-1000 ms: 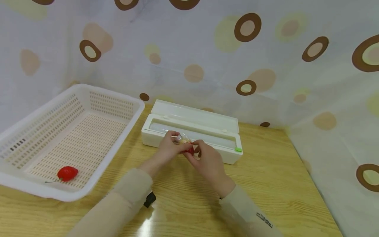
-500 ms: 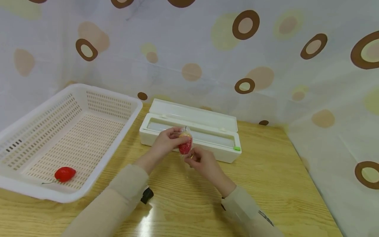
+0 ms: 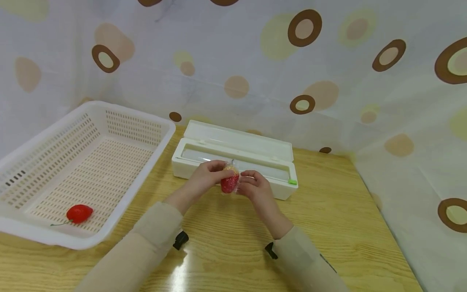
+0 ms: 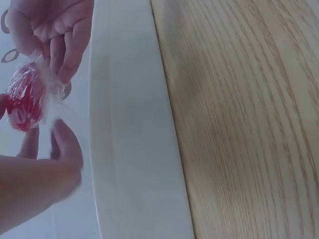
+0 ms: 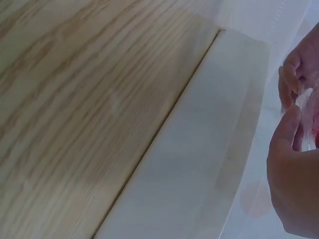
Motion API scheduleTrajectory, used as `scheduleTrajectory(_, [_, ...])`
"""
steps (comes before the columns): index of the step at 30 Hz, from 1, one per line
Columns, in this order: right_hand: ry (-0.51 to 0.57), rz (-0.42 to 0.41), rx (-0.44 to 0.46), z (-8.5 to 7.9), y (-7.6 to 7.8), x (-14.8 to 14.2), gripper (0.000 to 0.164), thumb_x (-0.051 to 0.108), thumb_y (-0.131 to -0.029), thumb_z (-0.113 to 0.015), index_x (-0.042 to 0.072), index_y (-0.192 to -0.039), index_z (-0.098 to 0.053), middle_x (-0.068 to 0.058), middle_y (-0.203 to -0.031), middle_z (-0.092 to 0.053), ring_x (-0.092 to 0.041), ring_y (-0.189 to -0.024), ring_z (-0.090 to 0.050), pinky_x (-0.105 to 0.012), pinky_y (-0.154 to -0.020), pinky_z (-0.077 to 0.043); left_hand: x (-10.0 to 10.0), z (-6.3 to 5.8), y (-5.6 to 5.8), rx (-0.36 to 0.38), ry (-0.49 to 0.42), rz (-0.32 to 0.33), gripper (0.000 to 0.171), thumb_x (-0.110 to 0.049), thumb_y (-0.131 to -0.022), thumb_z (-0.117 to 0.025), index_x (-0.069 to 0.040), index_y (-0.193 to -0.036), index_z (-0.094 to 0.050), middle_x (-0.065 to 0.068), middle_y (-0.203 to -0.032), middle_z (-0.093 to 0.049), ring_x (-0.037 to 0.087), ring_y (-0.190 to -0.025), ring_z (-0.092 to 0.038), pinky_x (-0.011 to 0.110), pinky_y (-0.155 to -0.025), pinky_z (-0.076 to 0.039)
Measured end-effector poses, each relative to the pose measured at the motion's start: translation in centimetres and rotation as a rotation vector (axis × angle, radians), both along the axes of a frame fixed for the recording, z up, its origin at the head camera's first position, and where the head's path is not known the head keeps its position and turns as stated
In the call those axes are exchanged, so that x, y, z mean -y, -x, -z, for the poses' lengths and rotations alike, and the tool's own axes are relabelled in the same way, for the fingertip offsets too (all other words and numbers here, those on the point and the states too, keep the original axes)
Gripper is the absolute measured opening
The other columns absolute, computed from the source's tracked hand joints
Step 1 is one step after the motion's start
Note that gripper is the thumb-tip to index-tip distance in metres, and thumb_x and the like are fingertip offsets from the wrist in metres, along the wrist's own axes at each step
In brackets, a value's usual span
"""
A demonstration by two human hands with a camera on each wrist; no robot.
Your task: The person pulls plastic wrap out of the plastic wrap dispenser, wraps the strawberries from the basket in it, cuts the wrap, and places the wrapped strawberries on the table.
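Note:
A red fruit with a yellowish top (image 3: 230, 182) is wrapped in clear cling film, held above the table in front of a long white box (image 3: 233, 162). My left hand (image 3: 206, 176) pinches it from the left, thumb on the near side. My right hand (image 3: 257, 186) is at its right side, fingers loosely bent and touching the film. In the left wrist view, crinkled film (image 4: 52, 87) sticks out from the fruit (image 4: 25, 99) beneath the right hand's fingers (image 4: 70, 55). Only a sliver of the fruit shows in the right wrist view, beyond my right hand (image 5: 296, 179).
The box's lid (image 3: 240, 138) stands raised, showing a film roll (image 3: 251, 165) inside; a green piece (image 3: 292, 182) sits at its right end. A white slotted basket (image 3: 142, 172) on the left contains a red, stemmed fruit or pepper (image 3: 79, 213). Patterned cloth (image 3: 270, 81) hangs behind.
My right hand has let go of the film's loose end beneath the fruit and moved up to its right side. The wrapped fruit has turned upright in my left hand.

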State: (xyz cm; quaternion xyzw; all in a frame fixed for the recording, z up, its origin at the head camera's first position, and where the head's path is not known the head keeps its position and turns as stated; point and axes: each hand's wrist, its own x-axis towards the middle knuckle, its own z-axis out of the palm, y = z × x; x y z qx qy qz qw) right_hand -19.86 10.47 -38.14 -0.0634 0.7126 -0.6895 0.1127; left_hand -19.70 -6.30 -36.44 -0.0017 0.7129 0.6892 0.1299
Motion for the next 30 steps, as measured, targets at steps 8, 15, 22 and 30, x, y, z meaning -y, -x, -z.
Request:
scheduleTrajectory(8, [0.105,-0.08,0.039,-0.57,-0.05,-0.42,0.044,0.016,-0.101,-0.03,-0.016,-0.13,-0.039,0.011,-0.084,-0.064,-0.003,-0.081,-0.063,-0.021,-0.076,-0.052,0.3,-0.15,-0.36,-0.001,-0.063,0.061,0.038,-0.018,-0.091,-0.058,-0.002,-0.125,-0.049,0.019,-0.128,-0.055,0.027,-0.115,-0.056,0.041,-0.1,-0.044])
scheduleTrajectory(15, [-0.021,0.02,-0.069,-0.62,0.23,-0.42,0.04,0.021,-0.099,-0.041,-0.009,-0.122,-0.052,-0.003,-0.098,-0.064,-0.008,-0.086,-0.06,-0.026,-0.074,-0.053,0.59,-0.3,-0.56,-0.052,-0.073,0.069,0.042,-0.011,-0.091,-0.057,0.0,-0.129,-0.044,0.021,-0.129,-0.054,0.027,-0.114,-0.057,0.04,-0.097,-0.047])
scheduleTrajectory(22, [-0.126,-0.129,-0.004,-0.84,-0.14,-0.32,0.049,0.019,-0.099,-0.041,0.003,-0.144,-0.028,-0.02,-0.141,-0.042,-0.021,-0.113,-0.055,-0.034,-0.096,-0.047,0.3,-0.35,-0.8,-0.077,0.04,0.041,0.058,-0.015,-0.089,-0.063,-0.007,-0.138,-0.036,0.018,-0.132,-0.054,0.029,-0.121,-0.053,0.044,-0.102,-0.041])
scheduleTrajectory(30, [-0.096,-0.145,0.01,-0.88,-0.45,0.14,0.038,0.016,-0.099,-0.045,-0.001,-0.133,-0.045,-0.021,-0.13,-0.053,-0.011,-0.102,-0.061,-0.033,-0.092,-0.05,-0.39,-0.05,-1.01,-0.11,0.08,-0.01,0.042,-0.015,-0.087,-0.065,-0.004,-0.126,-0.053,0.014,-0.128,-0.058,0.027,-0.121,-0.053,0.041,-0.1,-0.044])
